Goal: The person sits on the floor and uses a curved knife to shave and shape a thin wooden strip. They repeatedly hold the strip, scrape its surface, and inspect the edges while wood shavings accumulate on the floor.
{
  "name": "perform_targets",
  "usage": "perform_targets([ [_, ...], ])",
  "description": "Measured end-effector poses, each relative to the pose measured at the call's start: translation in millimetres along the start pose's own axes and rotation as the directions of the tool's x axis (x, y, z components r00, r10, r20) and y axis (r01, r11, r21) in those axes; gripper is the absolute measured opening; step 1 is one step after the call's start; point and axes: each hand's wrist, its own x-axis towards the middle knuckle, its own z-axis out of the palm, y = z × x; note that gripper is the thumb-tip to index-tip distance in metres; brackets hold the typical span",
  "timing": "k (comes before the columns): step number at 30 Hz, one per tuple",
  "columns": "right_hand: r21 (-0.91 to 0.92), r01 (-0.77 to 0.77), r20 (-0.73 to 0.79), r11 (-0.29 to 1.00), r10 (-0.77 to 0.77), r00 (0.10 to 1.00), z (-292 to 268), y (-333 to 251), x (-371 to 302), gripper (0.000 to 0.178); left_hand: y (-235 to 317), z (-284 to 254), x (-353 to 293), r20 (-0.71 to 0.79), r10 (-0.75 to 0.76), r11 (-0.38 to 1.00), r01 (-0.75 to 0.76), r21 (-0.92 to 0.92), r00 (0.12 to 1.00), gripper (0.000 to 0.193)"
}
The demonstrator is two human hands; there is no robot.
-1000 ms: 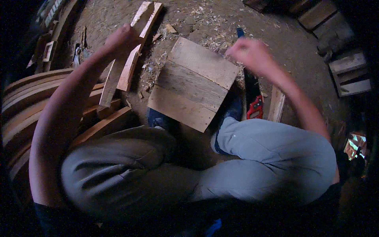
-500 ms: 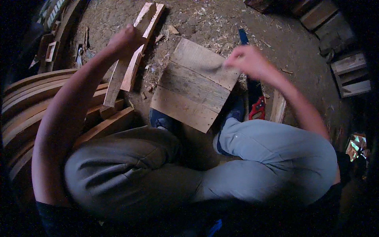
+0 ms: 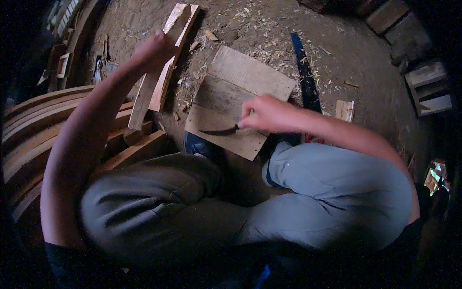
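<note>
Knife (image 3: 219, 131) over panel (image 3: 250, 72), contact unclear; 2 boards (image 3: 161, 86) left, saw (image 3: 306, 77) right.

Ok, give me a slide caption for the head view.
Left hand on a wooden plank, right hand holding a dark blade over a square wooden panel.

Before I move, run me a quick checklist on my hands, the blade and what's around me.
1. Right hand gripping the dark curved blade: ok.
2. Left hand gripping the wooden strip: ok.
3. Left hand away from the blade: ok, well apart.
4. Blade off the plank board: cannot tell; it shows over the near part, contact unclear.
5. Handsaw handle fully in sight: not ok, the right forearm partly hides it.
</note>
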Motion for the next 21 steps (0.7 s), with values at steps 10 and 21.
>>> perform_targets([
  [10, -0.153, 0.003, -0.689, 0.988, -0.109, 0.716, -94.4, -0.5, -6.7, 0.025, 38.4, -73.3, -14.9, 0.056, -0.394, 0.757, 0.359, -0.546, 0.917, 0.044],
  [21, -0.086, -0.169, -0.758, 0.982, 0.045, 0.650, -102.2, 41.4, -7.5, 0.028, 48.1, -96.2, -18.4, 0.054, -0.306, 0.784, 0.284, -0.552, 0.950, 0.040],
])
